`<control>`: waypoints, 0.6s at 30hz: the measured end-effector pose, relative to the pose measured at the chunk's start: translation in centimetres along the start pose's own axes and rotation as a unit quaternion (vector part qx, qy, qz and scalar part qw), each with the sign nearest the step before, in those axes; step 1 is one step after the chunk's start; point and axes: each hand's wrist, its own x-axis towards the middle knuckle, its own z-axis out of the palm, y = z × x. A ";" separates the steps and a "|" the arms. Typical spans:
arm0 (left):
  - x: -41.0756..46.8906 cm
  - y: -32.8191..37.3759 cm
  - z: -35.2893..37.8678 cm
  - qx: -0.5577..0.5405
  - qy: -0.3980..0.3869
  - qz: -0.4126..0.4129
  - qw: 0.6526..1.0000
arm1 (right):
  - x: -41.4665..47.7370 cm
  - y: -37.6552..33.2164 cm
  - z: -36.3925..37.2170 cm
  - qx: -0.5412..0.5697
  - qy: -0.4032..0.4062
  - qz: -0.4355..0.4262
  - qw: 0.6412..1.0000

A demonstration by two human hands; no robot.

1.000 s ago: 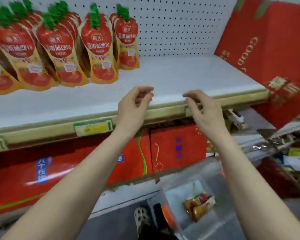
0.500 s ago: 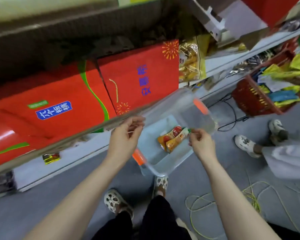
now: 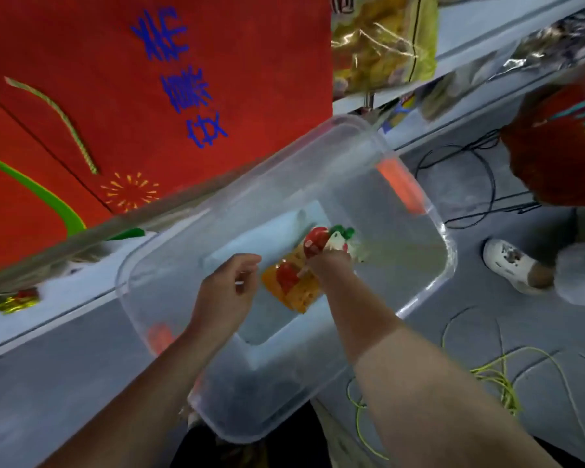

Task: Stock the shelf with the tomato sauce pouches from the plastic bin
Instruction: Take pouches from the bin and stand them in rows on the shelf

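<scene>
A clear plastic bin with orange latches stands on the grey floor below me. On its bottom lie two or three tomato sauce pouches, red and yellow with green caps. My right hand is down inside the bin, its fingers curled round the upper part of the top pouch. Just left of the pouches, my left hand hovers inside the bin with loosely curled fingers, holding nothing. The shelf with the stocked pouches is out of view.
Red cartons fill the low shelf right behind the bin. A yellow snack bag sits at the top. Another person's white shoe and a red basket are at the right. Black cables and a yellow-green cord lie on the floor.
My view dropped from the upper shelf to the bin on the floor. Both hands went down into the bin, and my right hand closed on a pouch.
</scene>
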 end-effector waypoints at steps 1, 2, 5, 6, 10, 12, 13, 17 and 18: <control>0.9 -0.3 0.8 0.007 -0.004 -0.008 1.000 | 0.7 -0.2 0.2 -0.006 -0.009 -0.018 1.000; 1.7 -0.5 1.6 0.019 -0.008 -0.012 1.000 | 0.8 -0.5 0.3 -0.007 -0.017 -0.025 1.000; 3.6 -1.2 4.2 0.103 -0.038 -0.023 0.994 | 0.7 -1.8 -1.0 0.082 -0.004 -0.053 0.995; 4.2 -1.3 5.0 0.130 -0.045 -0.035 0.990 | 0.5 -2.1 -1.8 0.108 -0.008 -0.048 0.993; 5.7 -1.8 7.8 0.227 0.010 -0.094 0.969 | 0.6 -2.0 -4.2 0.199 -0.076 -0.050 0.976; 6.1 -1.6 8.8 0.202 0.035 -0.121 0.971 | 1.1 -1.7 -4.3 0.242 -0.118 -0.053 0.962; 6.3 -1.5 9.2 0.164 0.035 -0.138 0.976 | 1.3 -1.6 -4.2 0.256 -0.130 -0.056 0.956; 6.2 -1.5 9.2 0.128 -0.024 -0.169 0.977 | 1.1 -2.0 -4.2 0.262 -0.138 -0.074 0.952; 5.9 -1.7 8.6 0.105 -0.038 -0.171 0.979 | 0.8 -2.1 -4.3 0.253 -0.138 -0.075 0.955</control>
